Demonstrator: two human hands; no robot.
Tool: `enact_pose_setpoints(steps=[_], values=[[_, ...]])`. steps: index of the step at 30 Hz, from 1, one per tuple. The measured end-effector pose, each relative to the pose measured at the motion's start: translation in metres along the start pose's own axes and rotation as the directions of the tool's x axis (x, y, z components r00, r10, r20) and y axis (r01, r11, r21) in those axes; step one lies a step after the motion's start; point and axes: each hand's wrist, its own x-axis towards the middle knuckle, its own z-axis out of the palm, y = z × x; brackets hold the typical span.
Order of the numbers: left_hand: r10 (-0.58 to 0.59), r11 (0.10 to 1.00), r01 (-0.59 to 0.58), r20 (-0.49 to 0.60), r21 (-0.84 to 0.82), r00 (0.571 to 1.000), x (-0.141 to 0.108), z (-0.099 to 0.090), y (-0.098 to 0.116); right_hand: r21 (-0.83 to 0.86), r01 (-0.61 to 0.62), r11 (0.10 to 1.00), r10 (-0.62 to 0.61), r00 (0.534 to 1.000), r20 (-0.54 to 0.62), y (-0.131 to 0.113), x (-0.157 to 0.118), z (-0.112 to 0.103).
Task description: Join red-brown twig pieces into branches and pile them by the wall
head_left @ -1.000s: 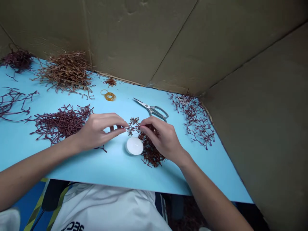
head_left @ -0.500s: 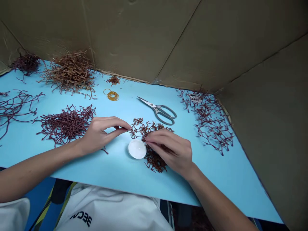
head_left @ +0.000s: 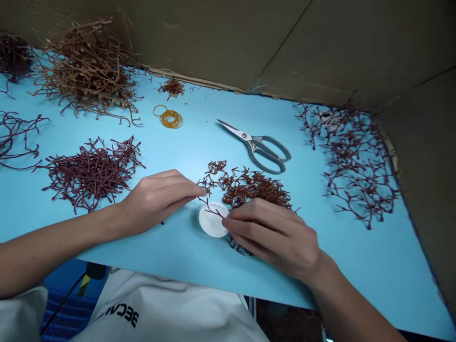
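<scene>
A thin, dark reddish branched twig stretches between my hands, above a small round white dish. My right hand pinches the twig's right end with thumb and fingertips at the dish's edge. At the left end, the fingers of my left hand are pressed together on the twig; their tips partly hide it. Behind and beneath my right hand lies a heap of short reddish-brown twig pieces, partly covered by that hand.
Grey-handled scissors lie beyond the heap. Yellow rubber bands are further left. A dark twig pile sits beside my left hand, with a tall brown pile behind. Branched twigs spread at right. Cardboard walls border the blue table.
The view has moved closer and shifted. My right hand has come down from the heap to the dish's edge, and a twig now shows between both hands.
</scene>
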Motion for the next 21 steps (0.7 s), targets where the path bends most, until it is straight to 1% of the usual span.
enact_pose_setpoints(steps=[6, 13, 16, 21], values=[[0.006, 0.999, -0.006, 0.007, 0.031, 1.0, -0.0021, -0.0012, -0.0031, -0.003, 0.006, 1.0, -0.006, 1.0, -0.004, -0.0038, 0.002, 0.0052], [0.04, 0.998, -0.039, -0.022, 0.055, 0.999, -0.0025, 0.0001, -0.0028, -0.031, 0.022, 0.999, -0.023, 0.999, -0.024, -0.0058, 0.0029, 0.0041], [0.045, 0.997, -0.043, -0.028, 0.069, 0.999, -0.003, 0.0002, -0.0042, -0.011, 0.018, 1.0, -0.019, 0.999, -0.037, -0.005, 0.0021, 0.0045], [0.094, 0.993, -0.09, -0.06, 0.071, 0.994, -0.0041, 0.0003, -0.0057, 0.032, 0.04, 0.999, -0.037, 0.995, -0.091, -0.0021, 0.0027, 0.0029]])
